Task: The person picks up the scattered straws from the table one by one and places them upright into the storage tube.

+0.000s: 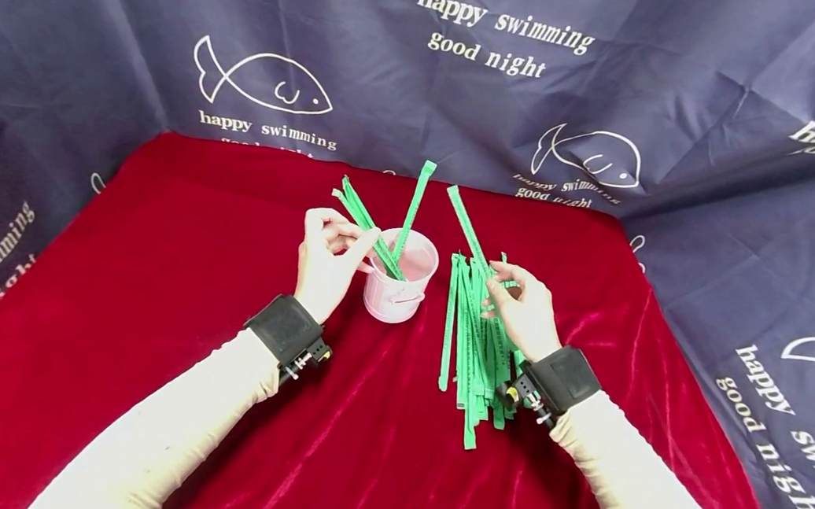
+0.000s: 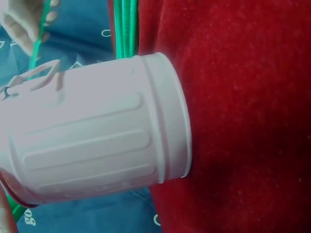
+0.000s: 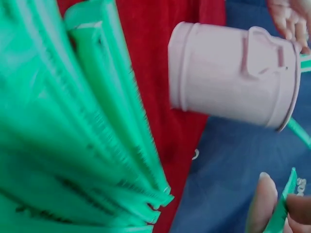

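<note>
Two hands: well apart over a worktop (image 1: pixel 164 285) spread with red velvety cloth, the left hand (image 1: pixel 329 261) left of centre in the head view and the right hand (image 1: pixel 523 306) right of centre, with a pink bucket (image 1: pixel 385 299) between them.
Right hand: thumb and fingers pinch a single green stick (image 1: pixel 468 223), its free end pointing to the upper left; the pinch also shows at lower right in the right wrist view.
Left hand: bent at the bucket's left rim, thumb tip at the leaning sticks (image 1: pixel 356 203); whether it grips them, the frames do not tell.
Pink bucket: upright at the middle of the head frame, its side ribbed, a small handle (image 2: pixel 36 82) showing at far left in the left wrist view.
Inside the bucket: the leaning sticks slant over the rim toward the upper left, while a lone stick (image 1: pixel 414 208) tilts to the upper right.
Green pile: a heap of sticks (image 1: pixel 471 354) lies right of the bucket, ends uneven, dark print along their sides.
Wrists: black bands (image 1: pixel 283 329) over cream sleeves (image 1: pixel 175 427).
Backdrop: dark blue cloth (image 1: pixel 392 64) across the top of the frame, printed with white fish and "happy swimming good night."
</note>
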`<state>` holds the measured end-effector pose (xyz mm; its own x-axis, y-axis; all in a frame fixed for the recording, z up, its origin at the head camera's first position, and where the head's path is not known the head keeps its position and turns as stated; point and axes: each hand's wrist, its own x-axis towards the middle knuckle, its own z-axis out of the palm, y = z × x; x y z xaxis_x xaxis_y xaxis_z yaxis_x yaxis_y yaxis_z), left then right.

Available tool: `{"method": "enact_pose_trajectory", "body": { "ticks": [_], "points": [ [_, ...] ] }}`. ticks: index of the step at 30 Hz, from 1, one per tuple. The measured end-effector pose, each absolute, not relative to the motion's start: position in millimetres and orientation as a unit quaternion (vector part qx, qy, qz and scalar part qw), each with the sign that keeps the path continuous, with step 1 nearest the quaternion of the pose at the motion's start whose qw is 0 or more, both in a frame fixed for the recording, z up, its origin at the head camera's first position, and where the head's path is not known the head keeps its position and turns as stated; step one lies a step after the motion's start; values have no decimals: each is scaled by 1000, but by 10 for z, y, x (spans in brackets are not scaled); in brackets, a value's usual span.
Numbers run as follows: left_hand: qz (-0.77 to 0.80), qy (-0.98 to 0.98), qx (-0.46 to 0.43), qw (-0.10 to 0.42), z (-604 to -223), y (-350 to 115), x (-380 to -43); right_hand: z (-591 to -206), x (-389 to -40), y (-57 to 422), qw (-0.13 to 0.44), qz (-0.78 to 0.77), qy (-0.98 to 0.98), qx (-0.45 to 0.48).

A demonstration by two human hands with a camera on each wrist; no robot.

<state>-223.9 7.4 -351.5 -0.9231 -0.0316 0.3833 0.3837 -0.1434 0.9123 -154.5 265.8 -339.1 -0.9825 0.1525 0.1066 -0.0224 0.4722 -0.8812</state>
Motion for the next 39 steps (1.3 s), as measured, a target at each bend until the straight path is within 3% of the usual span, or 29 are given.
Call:
{"method": "enact_pose_trajectory", "body": {
  "ticks": [8, 18, 24, 39],
  "points": [
    [-711, -669, -159, 146, -3503, 28, -2217, -3361, -1515, 2458, 133, 577, -806, 3],
    [-713, -668, -202, 68, -3409, 116, -2063, -3401, -1410, 2163, 96, 570, -804, 139],
    [-703, -676, -200, 88, -3346, 144, -2017, -3432, -1380, 2095, 99, 556, -808, 168],
    [-769, -594, -201, 119, -3295, 119, -2044, -3438, -1404, 2197, 116, 454, -874, 131]
  ]
}}
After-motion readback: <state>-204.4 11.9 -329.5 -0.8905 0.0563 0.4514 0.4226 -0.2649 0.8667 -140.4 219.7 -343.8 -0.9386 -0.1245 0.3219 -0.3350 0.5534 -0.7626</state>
